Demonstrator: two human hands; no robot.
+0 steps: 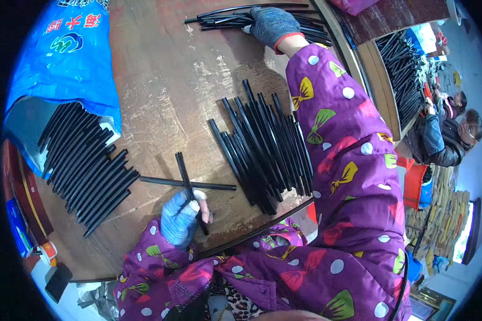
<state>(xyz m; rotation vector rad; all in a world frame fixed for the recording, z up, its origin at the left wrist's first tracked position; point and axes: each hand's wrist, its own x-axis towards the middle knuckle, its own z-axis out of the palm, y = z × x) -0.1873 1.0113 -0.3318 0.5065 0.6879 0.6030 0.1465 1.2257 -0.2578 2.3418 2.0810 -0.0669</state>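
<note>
My left hand [181,218], in a light blue glove with bare fingertips, is closed round a thin black tube [184,174], which stands tilted above the near edge of the table. Another black tube [211,185] lies crosswise on the table just behind it. At the far end, my right hand [275,27], in a dark grey-blue glove, reaches over a loose bunch of black tubes [219,20]. Its fingers are bent round some of them, and their tips are partly hidden. A larger pile of black tubes [257,144] lies between my arms.
At left, a blue sack [85,53] lies open, with many black tubes [91,166] spilling onto the worn brown table [160,117]. Beyond the table's right edge, a wooden-sided box [380,80] holds more dark tubes. Other people [450,134] sit farther right, near an orange container [414,184].
</note>
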